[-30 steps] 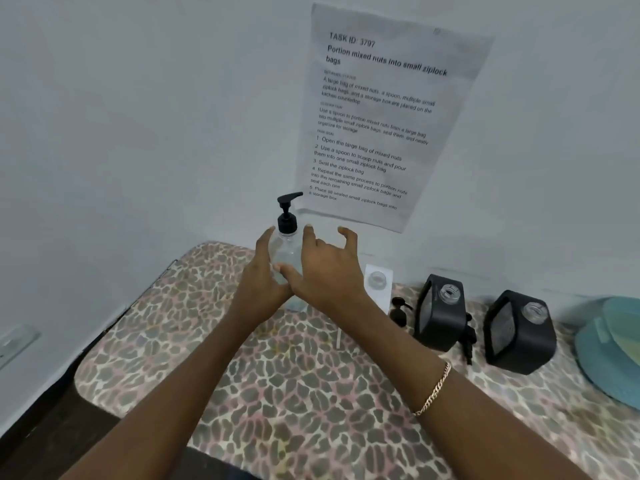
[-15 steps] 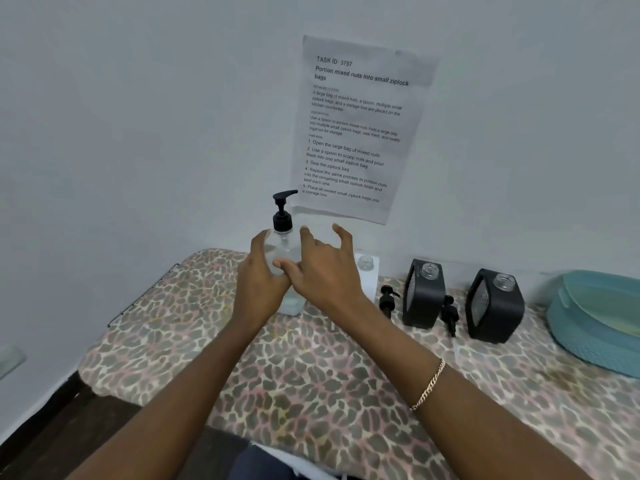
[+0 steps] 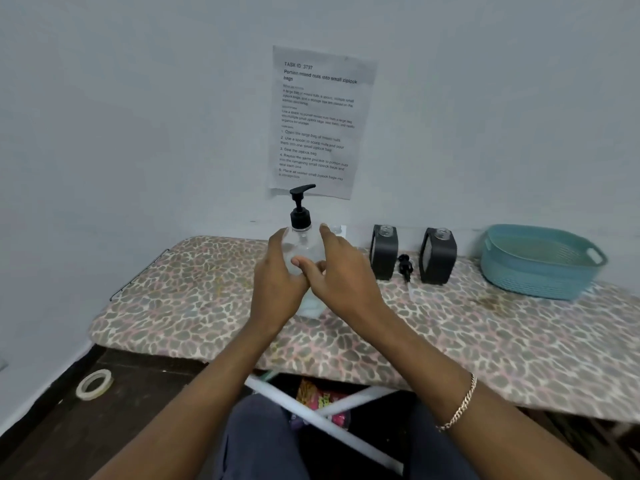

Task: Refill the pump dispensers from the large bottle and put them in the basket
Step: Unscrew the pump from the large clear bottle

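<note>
Two hands meet at the large bottle (image 3: 302, 242), which stands upright on the bench (image 3: 180, 299), left of centre and toward the far edge by the wall. The bottle is clear and has a black pump fitted on top, its spout pointing right. The left hand (image 3: 277, 285) cups the bottle's left flank with its fingers curved round it, gripping it. The right hand (image 3: 343, 275) sits at the right flank with its thumb laid across the front of the bottle, touching the left hand. Its fingers are spread and loosely bent, closed round nothing. A chain bracelet (image 3: 459, 403) hangs on the right wrist.

Along the far edge, right of the bottle, two black pump dispensers stand upright: the first dispenser (image 3: 383, 254) nearer the bottle and the second dispenser (image 3: 438, 258) further right. They stand apart from each other, and each shows a bare clear neck at the top. A loose black pump head (image 3: 404, 266) lies on the bench between them, its tube pointing toward the near side. Whether either dispenser holds liquid cannot be told.

The teal basket (image 3: 540, 271) sits at the far right of the bench, just beyond the second dispenser and well apart from the bottle.

The bench carries a spotted animal-print cover. A printed sheet (image 3: 322, 123) is fixed to the wall behind the bottle. A roll of tape (image 3: 94, 384) lies on the dark floor at the near left.
</note>
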